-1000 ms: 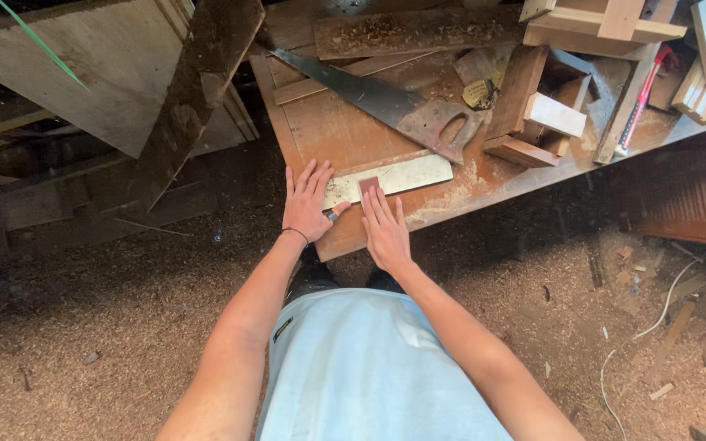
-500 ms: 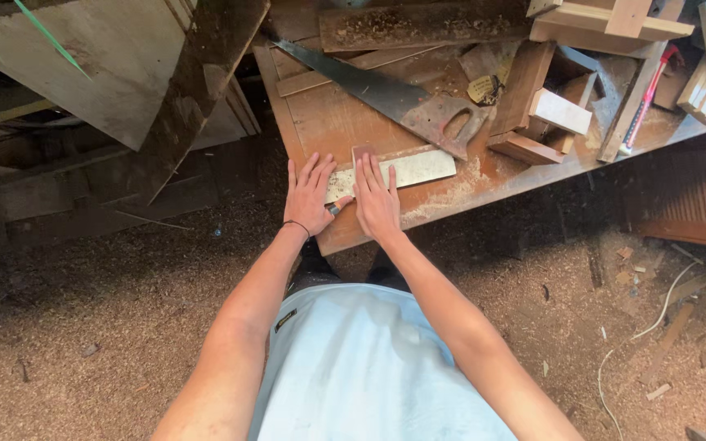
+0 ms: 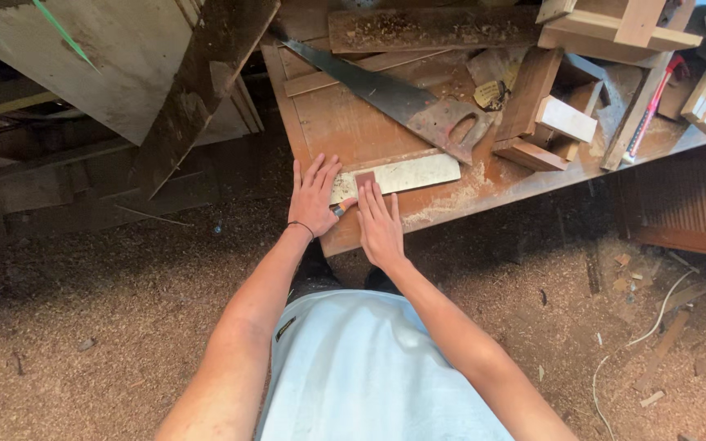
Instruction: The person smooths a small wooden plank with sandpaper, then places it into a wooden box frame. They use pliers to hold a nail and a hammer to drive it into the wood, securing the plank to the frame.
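Note:
A pale flat wooden strip (image 3: 406, 174) lies near the front edge of a brown workbench (image 3: 345, 122). My left hand (image 3: 314, 197) lies flat with fingers spread on the bench at the strip's left end, thumb touching it. My right hand (image 3: 378, 224) presses flat, fingertips on a small reddish-brown block (image 3: 365, 178) that rests on the strip. Neither hand grips anything.
A rusty handsaw (image 3: 402, 102) lies diagonally behind the strip. Wooden blocks and offcuts (image 3: 561, 122) crowd the bench's right side, with a red-handled tool (image 3: 651, 106). Leaning boards (image 3: 198, 90) stand at the left. Sawdust covers the floor (image 3: 83, 327).
Both hands have slid a little forward and left along the strip. The right hand's fingertips now rest on the small reddish block.

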